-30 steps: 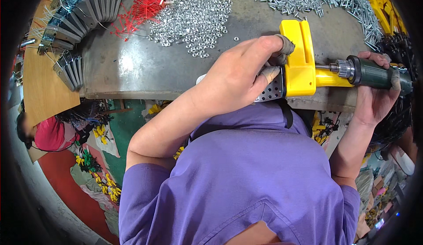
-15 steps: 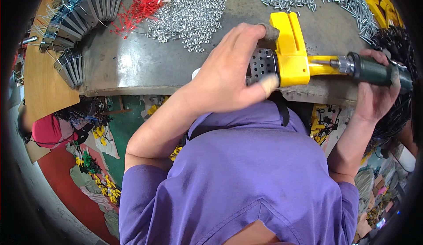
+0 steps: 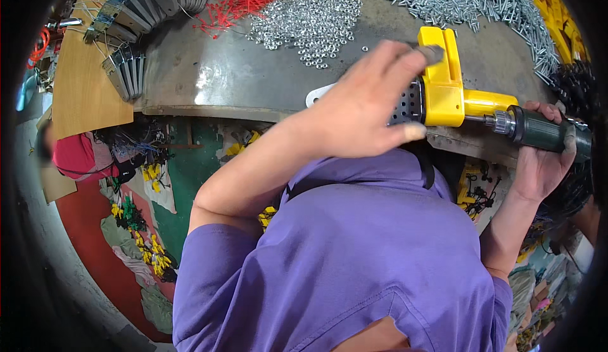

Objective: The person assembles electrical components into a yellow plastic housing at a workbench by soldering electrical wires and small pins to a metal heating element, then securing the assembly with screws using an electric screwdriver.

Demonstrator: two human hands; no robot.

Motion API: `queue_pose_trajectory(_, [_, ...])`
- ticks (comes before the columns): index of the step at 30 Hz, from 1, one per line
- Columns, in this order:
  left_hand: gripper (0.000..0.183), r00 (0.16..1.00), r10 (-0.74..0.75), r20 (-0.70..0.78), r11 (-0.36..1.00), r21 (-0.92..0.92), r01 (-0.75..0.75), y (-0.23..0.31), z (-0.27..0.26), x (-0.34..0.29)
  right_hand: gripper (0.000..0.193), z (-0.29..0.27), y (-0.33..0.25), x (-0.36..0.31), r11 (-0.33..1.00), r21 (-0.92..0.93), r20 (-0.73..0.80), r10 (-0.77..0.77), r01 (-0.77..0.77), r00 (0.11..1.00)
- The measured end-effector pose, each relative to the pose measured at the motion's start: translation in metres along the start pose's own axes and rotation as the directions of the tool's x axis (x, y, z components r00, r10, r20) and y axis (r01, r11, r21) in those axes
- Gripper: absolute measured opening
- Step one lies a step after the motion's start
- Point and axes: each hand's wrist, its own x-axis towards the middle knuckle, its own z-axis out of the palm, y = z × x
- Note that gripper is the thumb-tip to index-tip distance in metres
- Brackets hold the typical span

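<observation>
My left hand (image 3: pixel 364 108) is closed around the left end of a yellow plastic housing (image 3: pixel 444 99), fingers on its far side and thumb on the near side. Between them shows a dark perforated part (image 3: pixel 408 102); the palm hides the rest. A yellow cylindrical handle (image 3: pixel 491 102) sticks out of the housing to the right. Wrapped by my right hand (image 3: pixel 541 162), a dark green power screwdriver (image 3: pixel 538 129) lies almost level. Its bit (image 3: pixel 479 118) points left at the housing's near right corner; whether it touches a screw I cannot tell.
On the metal table (image 3: pixel 234 80) are piles of nuts (image 3: pixel 307 26), screws (image 3: pixel 437 0) and red pieces (image 3: pixel 244 0). Metal brackets (image 3: pixel 130 73) stand at the left by a wooden board (image 3: pixel 82 99). Yellow parts (image 3: pixel 551 10) and black cables (image 3: pixel 576 76) crowd the right.
The screwdriver's bit has shifted from over the yellow handle to its near side, beside the housing's corner. The whole view has shifted slightly; both hands keep their holds.
</observation>
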Motion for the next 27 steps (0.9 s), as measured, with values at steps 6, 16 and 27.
queue_pose_trajectory(6, [0.041,0.995,-0.095,-0.034,0.941,0.323,0.101,-0.026,-0.058,-0.035,0.042,-0.003,-0.002,0.0,0.998,0.054,0.054,0.038,-0.041,0.998])
queue_pose_trajectory(16, [0.033,0.995,-0.087,0.046,0.939,0.337,0.066,-0.027,-0.06,-0.021,0.035,0.007,0.0,-0.011,1.0,0.02,0.062,-0.006,0.005,0.998])
queue_pose_trajectory(27, [0.058,0.998,0.017,-0.064,0.966,-0.258,-0.033,0.002,0.015,-0.022,0.035,0.006,0.012,-0.009,1.0,0.02,0.01,0.015,-0.015,1.0])
